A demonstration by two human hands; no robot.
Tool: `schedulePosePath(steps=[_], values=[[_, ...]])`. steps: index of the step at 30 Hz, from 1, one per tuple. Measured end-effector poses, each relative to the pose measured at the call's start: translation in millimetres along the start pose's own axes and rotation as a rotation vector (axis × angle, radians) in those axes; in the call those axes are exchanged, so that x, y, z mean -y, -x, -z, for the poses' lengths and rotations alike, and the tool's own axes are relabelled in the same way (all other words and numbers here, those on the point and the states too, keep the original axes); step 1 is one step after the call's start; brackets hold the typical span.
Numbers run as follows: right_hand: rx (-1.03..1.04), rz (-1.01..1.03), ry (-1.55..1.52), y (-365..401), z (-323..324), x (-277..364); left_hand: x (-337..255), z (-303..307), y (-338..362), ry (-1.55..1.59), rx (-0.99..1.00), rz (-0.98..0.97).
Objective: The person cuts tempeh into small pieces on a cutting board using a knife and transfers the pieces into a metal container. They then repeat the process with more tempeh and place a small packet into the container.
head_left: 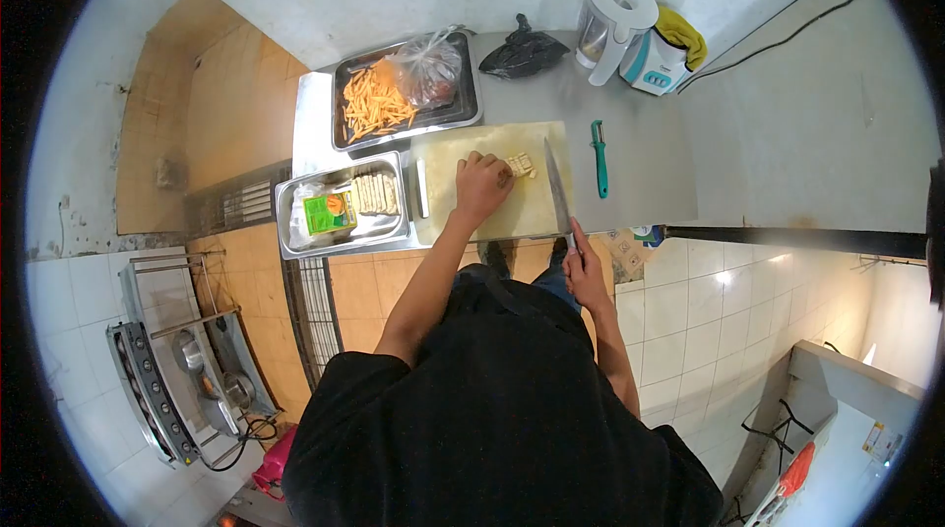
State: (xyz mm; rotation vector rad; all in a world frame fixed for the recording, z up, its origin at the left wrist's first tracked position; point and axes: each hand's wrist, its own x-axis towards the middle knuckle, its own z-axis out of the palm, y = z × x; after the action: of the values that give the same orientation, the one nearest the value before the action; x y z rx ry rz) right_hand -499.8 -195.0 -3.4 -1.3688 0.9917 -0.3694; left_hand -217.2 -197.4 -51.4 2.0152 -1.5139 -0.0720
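My left hand [482,185] rests on the pale cutting board [448,222], its fingers curled down over a piece of tempeh that they mostly hide. Just right of the fingertips lie small cut pieces of tempeh [522,165]. In my right hand [585,269] is the handle of a large kitchen knife [558,187]. Its long blade points away from me over the board's right side, apart from the pieces. Left of the board, a steel tray [401,222] holds a row of beige slices [375,194] and a green-and-yellow packet [329,213].
Behind stands a dark tray [474,99] with orange strips [377,104] and a tied plastic bag [427,69]. A black bag [524,50], a blender jug [615,20] and its base [655,62] are along the wall. A green peeler [599,161] lies right of the board.
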Motion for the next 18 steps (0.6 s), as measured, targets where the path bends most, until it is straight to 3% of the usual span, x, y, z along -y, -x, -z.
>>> schedulePosePath(steps=[8, 10, 13, 18], values=[[-0.014, 0.013, 0.040, -3.1, -4.8, -6.9, 8.3, 14.4, 5.3, 0.060, -0.050, 0.007], [-0.037, 0.206, 0.304, -6.5, -9.1, -11.0, 9.4, 14.1, 8.0, 0.067, -0.051, 0.008], [-0.073, 0.245, 0.522, -4.4, -19.5, -6.1, 13.1, 8.6, 10.2, -0.008, 0.019, 0.058], [0.000, 0.162, 0.634, -1.8, -29.3, 11.5, 18.5, 5.3, 12.6, 0.019, 0.026, 0.045]])
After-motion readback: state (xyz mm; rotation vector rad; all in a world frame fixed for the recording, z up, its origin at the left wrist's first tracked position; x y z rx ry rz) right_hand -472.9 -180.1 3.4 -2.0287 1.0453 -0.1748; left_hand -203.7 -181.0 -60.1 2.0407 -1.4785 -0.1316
